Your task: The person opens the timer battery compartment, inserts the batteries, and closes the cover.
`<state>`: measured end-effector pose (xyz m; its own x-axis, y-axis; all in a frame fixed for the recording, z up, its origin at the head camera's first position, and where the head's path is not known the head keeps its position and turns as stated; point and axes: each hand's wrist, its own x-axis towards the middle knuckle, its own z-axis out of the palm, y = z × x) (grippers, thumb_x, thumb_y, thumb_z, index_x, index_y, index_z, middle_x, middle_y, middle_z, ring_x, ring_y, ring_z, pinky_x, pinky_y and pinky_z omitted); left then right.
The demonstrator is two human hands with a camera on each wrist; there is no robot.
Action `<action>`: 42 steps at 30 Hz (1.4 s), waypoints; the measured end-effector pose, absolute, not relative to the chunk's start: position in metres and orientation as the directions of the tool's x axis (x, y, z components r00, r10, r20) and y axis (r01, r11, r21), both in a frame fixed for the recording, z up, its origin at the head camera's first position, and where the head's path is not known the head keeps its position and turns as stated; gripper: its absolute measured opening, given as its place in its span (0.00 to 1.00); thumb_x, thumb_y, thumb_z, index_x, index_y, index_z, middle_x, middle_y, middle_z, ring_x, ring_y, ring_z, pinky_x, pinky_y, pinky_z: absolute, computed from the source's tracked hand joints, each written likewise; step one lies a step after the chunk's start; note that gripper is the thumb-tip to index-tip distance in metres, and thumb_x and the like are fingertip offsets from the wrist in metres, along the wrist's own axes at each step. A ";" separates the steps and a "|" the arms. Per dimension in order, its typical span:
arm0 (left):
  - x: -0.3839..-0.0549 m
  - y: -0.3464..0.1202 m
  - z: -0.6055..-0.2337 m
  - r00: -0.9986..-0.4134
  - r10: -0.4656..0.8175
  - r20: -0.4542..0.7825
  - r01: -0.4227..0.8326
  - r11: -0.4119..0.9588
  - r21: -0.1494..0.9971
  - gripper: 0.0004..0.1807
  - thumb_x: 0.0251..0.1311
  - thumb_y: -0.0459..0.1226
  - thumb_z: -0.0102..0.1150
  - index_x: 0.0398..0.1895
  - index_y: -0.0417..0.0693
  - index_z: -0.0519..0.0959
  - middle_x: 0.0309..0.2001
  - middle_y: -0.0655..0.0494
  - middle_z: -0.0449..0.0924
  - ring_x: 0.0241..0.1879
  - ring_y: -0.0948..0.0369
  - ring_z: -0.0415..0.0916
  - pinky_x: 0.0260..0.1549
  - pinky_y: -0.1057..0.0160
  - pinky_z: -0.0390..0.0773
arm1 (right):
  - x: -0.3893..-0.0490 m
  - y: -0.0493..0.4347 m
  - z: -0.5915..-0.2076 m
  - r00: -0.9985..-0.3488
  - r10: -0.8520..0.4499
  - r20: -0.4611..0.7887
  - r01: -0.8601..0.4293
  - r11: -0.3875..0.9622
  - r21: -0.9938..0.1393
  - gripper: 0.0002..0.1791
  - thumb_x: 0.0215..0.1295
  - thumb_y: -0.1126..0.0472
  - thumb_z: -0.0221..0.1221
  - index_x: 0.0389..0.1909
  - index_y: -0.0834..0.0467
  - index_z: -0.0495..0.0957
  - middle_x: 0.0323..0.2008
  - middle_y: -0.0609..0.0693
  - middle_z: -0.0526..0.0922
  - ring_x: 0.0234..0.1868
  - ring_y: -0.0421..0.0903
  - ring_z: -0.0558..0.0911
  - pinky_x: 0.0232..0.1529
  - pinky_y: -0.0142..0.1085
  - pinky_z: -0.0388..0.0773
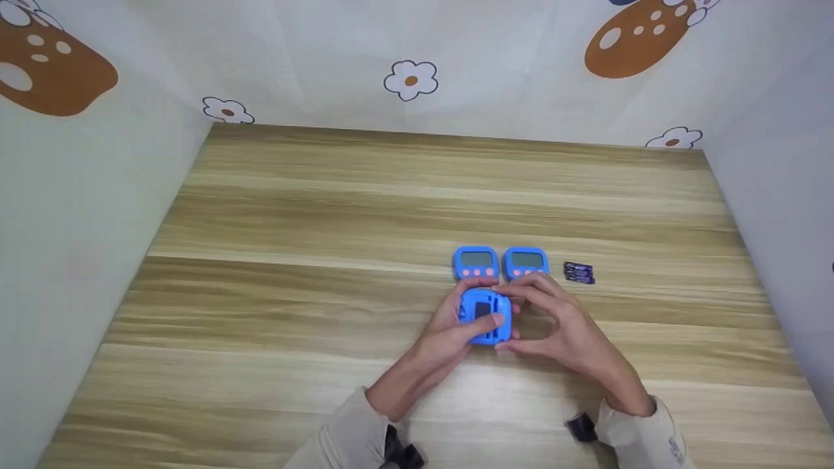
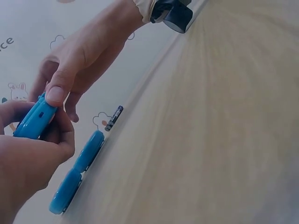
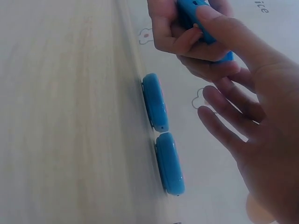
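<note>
A blue digital timer (image 1: 503,305) is held up with its back toward the head view, and its battery compartment (image 1: 482,310) is uncovered. My left hand (image 1: 443,340) grips it from the left, thumb laid across the back. From the right, my right hand (image 1: 568,331) pinches its upper and lower edges between index finger and thumb. In the right wrist view, the other right fingers (image 3: 229,116) extend away from the timer. Just beyond the hands, two more blue timers (image 1: 476,258) (image 1: 526,259) lie side by side with grey screens and pink buttons facing up.
Several small dark purple batteries (image 1: 579,272) lie together to the right of the two timers. The wood-grain table (image 1: 293,260) meets patterned walls (image 1: 495,71) at the back and sides. Black wrist-camera mounts (image 1: 582,427) sit by both sleeves.
</note>
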<state>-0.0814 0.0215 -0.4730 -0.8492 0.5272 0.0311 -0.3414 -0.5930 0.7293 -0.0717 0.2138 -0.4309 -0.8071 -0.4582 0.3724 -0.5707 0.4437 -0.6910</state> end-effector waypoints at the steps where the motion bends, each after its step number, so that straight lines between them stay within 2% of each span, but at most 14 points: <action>1: -0.082 0.021 -0.473 -0.852 0.523 0.025 -0.339 -0.587 0.735 0.30 0.63 0.22 0.55 0.67 0.36 0.57 0.57 0.27 0.69 0.45 0.38 0.78 0.43 0.47 0.82 | -0.072 0.214 -0.431 -0.814 -0.458 0.358 -0.559 0.451 -0.695 0.38 0.40 0.61 0.80 0.58 0.57 0.79 0.53 0.50 0.76 0.56 0.48 0.73 0.62 0.31 0.67; 5: -0.082 0.020 -0.472 -0.862 0.507 0.001 -0.337 -0.575 0.746 0.30 0.62 0.22 0.57 0.66 0.38 0.59 0.58 0.28 0.69 0.52 0.33 0.73 0.47 0.43 0.80 | -0.076 0.221 -0.440 -0.827 -0.470 0.310 -0.525 0.446 -0.725 0.39 0.45 0.55 0.78 0.61 0.51 0.75 0.57 0.44 0.75 0.55 0.45 0.74 0.59 0.39 0.71; 8: -0.083 0.019 -0.473 -0.866 0.501 -0.002 -0.332 -0.571 0.751 0.30 0.63 0.23 0.57 0.66 0.37 0.59 0.56 0.31 0.73 0.57 0.33 0.70 0.48 0.42 0.79 | -0.075 0.220 -0.433 -0.812 -0.476 0.337 -0.542 0.403 -0.737 0.37 0.45 0.60 0.78 0.59 0.55 0.75 0.54 0.47 0.78 0.50 0.47 0.77 0.51 0.43 0.77; 10: -0.083 0.019 -0.473 -0.868 0.497 -0.010 -0.331 -0.562 0.758 0.30 0.63 0.24 0.58 0.66 0.37 0.59 0.56 0.32 0.74 0.59 0.34 0.69 0.49 0.43 0.79 | -0.074 0.218 -0.428 -0.805 -0.470 0.362 -0.556 0.385 -0.736 0.35 0.43 0.65 0.78 0.56 0.58 0.76 0.52 0.49 0.79 0.47 0.48 0.78 0.46 0.41 0.79; 12: -0.084 0.019 -0.473 -0.870 0.492 -0.030 -0.336 -0.548 0.766 0.29 0.63 0.24 0.57 0.65 0.38 0.60 0.56 0.34 0.75 0.59 0.36 0.70 0.50 0.44 0.78 | -0.072 0.217 -0.425 -0.801 -0.464 0.380 -0.570 0.393 -0.721 0.35 0.42 0.67 0.78 0.55 0.61 0.76 0.51 0.51 0.80 0.46 0.49 0.78 0.45 0.40 0.78; 15: -0.085 0.019 -0.471 -0.888 0.454 -0.070 -0.329 -0.523 0.786 0.26 0.64 0.27 0.57 0.63 0.40 0.63 0.61 0.39 0.71 0.59 0.43 0.72 0.53 0.51 0.78 | -0.078 0.229 -0.436 -0.812 -0.451 0.371 -0.562 0.431 -0.706 0.35 0.43 0.63 0.78 0.56 0.56 0.76 0.52 0.48 0.80 0.47 0.49 0.78 0.45 0.37 0.78; 16: -0.086 0.018 -0.471 -0.891 0.448 -0.074 -0.329 -0.525 0.785 0.24 0.65 0.28 0.57 0.63 0.40 0.64 0.61 0.37 0.70 0.57 0.42 0.73 0.52 0.52 0.78 | -0.081 0.235 -0.439 -0.821 -0.444 0.360 -0.551 0.446 -0.706 0.35 0.44 0.61 0.78 0.57 0.53 0.76 0.53 0.46 0.79 0.47 0.49 0.78 0.45 0.37 0.78; 21: -0.089 0.015 -0.473 -0.886 0.463 -0.044 -0.335 -0.570 0.751 0.24 0.69 0.31 0.50 0.65 0.37 0.58 0.58 0.30 0.72 0.48 0.34 0.77 0.38 0.54 0.82 | -0.089 0.265 -0.448 -0.885 -0.408 0.225 -0.438 0.562 -0.702 0.32 0.47 0.52 0.76 0.57 0.47 0.79 0.47 0.41 0.80 0.46 0.45 0.77 0.45 0.37 0.77; 23: -0.089 0.014 -0.475 -0.879 0.476 -0.029 -0.337 -0.577 0.743 0.24 0.70 0.31 0.48 0.65 0.36 0.56 0.56 0.31 0.74 0.46 0.35 0.79 0.34 0.54 0.82 | -0.090 0.273 -0.451 -0.901 -0.407 0.150 -0.393 0.620 -0.679 0.31 0.48 0.49 0.76 0.55 0.47 0.80 0.43 0.41 0.80 0.43 0.42 0.78 0.45 0.37 0.77; 28: -0.090 0.012 -0.476 -0.873 0.487 -0.023 -0.341 -0.575 0.743 0.22 0.70 0.32 0.47 0.64 0.36 0.57 0.56 0.33 0.75 0.47 0.38 0.79 0.33 0.56 0.81 | -0.093 0.279 -0.456 -0.910 -0.414 0.022 -0.340 0.716 -0.609 0.29 0.48 0.48 0.75 0.53 0.51 0.82 0.39 0.42 0.78 0.41 0.40 0.77 0.43 0.39 0.78; 33: -0.091 0.013 -0.474 -0.876 0.479 -0.051 -0.355 -0.571 0.740 0.22 0.70 0.32 0.48 0.64 0.36 0.59 0.55 0.33 0.76 0.46 0.37 0.79 0.32 0.56 0.82 | -0.093 0.281 -0.455 -0.918 -0.395 -0.032 -0.295 0.735 -0.610 0.31 0.49 0.47 0.75 0.55 0.51 0.81 0.41 0.42 0.78 0.42 0.40 0.76 0.44 0.40 0.77; 35: -0.091 0.013 -0.474 -0.877 0.476 -0.062 -0.361 -0.568 0.740 0.22 0.70 0.32 0.48 0.63 0.36 0.59 0.55 0.33 0.76 0.46 0.37 0.79 0.32 0.56 0.82 | -0.094 0.284 -0.453 -0.926 -0.377 -0.016 -0.290 0.740 -0.607 0.31 0.49 0.46 0.74 0.55 0.51 0.81 0.41 0.41 0.79 0.42 0.40 0.77 0.45 0.40 0.77; 37: -0.090 0.013 -0.474 -0.878 0.474 -0.067 -0.363 -0.567 0.739 0.21 0.70 0.31 0.48 0.63 0.36 0.59 0.55 0.33 0.76 0.46 0.37 0.79 0.32 0.55 0.82 | -0.095 0.289 -0.452 -0.938 -0.344 0.050 -0.305 0.746 -0.592 0.26 0.51 0.49 0.74 0.51 0.52 0.82 0.40 0.41 0.80 0.41 0.40 0.78 0.44 0.37 0.77; 42: -0.090 0.013 -0.475 -0.878 0.473 -0.076 -0.365 -0.556 0.747 0.22 0.70 0.32 0.48 0.64 0.36 0.60 0.55 0.33 0.76 0.46 0.38 0.80 0.33 0.55 0.83 | -0.098 0.303 -0.452 -0.933 -0.224 0.283 -0.339 0.812 -0.475 0.12 0.53 0.63 0.73 0.39 0.54 0.84 0.36 0.43 0.81 0.36 0.42 0.79 0.36 0.36 0.77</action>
